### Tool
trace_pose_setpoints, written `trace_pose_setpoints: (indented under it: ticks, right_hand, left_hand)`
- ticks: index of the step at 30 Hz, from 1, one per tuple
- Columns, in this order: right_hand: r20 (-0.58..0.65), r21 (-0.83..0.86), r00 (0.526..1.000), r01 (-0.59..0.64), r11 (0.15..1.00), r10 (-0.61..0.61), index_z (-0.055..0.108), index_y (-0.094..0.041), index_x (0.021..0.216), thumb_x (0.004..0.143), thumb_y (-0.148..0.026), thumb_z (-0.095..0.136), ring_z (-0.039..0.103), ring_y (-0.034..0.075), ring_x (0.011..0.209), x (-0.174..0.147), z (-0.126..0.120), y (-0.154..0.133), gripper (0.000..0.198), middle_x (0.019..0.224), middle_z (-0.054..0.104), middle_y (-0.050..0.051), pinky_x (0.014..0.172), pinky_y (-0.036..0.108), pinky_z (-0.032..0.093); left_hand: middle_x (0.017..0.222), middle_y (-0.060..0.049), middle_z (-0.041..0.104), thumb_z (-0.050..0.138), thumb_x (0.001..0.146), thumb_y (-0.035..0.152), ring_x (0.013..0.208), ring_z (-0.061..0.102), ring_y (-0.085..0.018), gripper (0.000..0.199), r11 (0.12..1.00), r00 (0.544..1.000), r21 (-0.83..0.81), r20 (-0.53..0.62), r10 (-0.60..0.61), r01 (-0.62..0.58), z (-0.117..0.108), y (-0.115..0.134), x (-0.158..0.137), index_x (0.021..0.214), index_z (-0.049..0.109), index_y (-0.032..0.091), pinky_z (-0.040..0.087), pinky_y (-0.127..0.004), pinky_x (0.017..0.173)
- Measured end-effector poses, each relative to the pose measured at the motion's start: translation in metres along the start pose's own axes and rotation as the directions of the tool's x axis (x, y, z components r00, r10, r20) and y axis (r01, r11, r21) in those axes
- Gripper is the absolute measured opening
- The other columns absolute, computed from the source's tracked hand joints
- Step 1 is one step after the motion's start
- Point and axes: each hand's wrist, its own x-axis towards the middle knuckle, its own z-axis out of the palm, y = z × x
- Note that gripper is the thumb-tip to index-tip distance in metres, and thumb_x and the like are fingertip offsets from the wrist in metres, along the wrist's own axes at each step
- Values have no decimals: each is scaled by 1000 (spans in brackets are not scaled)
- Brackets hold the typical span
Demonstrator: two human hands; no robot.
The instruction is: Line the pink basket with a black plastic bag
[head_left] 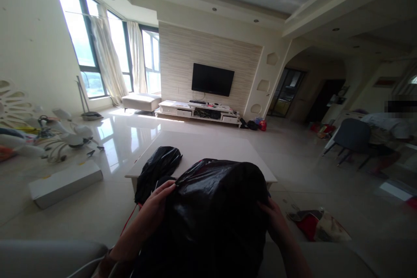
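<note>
A large black plastic bag (218, 204) bulges up in front of me, between my two hands. My left hand (159, 202) grips the bag's left edge, thumb and fingers closed on the plastic. On the right side, my right hand (272, 215) holds the bag too, with its fingertips partly hidden in the dark folds. Whatever fills the bag cannot be seen. A second black plastic bag (159, 165) lies on the white table (208, 145), just beyond my left hand.
A long white box (67, 182) and a chandelier-like lamp (73, 137) lie on the floor at left. A red and beige cloth bag (321, 225) is at right. Farther right, a person (384, 130) sits near a dark chair (352, 137). A television (213, 79) hangs ahead.
</note>
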Motion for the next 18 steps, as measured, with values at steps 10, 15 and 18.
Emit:
trace_pose_setpoints:
  ticks: [10, 15, 18]
  right_hand:
    - [-48, 105, 996, -76, 992, 81, 80, -27, 113, 57, -48, 98, 64, 37, 129, -9, 15, -10, 63, 123, 77, 6, 114, 49, 47]
    - [-44, 79, 997, -63, 995, 66, 81, -27, 109, 53, -49, 100, 64, 40, 128, -11, 18, -14, 63, 119, 78, 7, 116, 52, 45]
    - [-43, 87, 997, -64, 994, 68, 81, -27, 109, 50, -47, 101, 64, 40, 127, -12, 20, -16, 65, 119, 78, 7, 115, 52, 45]
  left_hand:
    - [101, -4, 76, 83, 80, 20, 82, 73, -14, 47, 1000, 1000, -27, 26, 2, -1, -9, -7, 6, 123, 65, 21, 61, -22, 72]
    - [86, -1, 72, 79, 82, 19, 70, 68, -11, 38, 997, 997, 12, -27, 70, -70, -12, -12, 15, 117, 63, 19, 58, -20, 62]
    - [83, 1, 70, 84, 77, 22, 68, 66, -11, 42, 995, 993, 14, -55, 102, -101, -15, -14, 17, 113, 62, 20, 57, -21, 62]
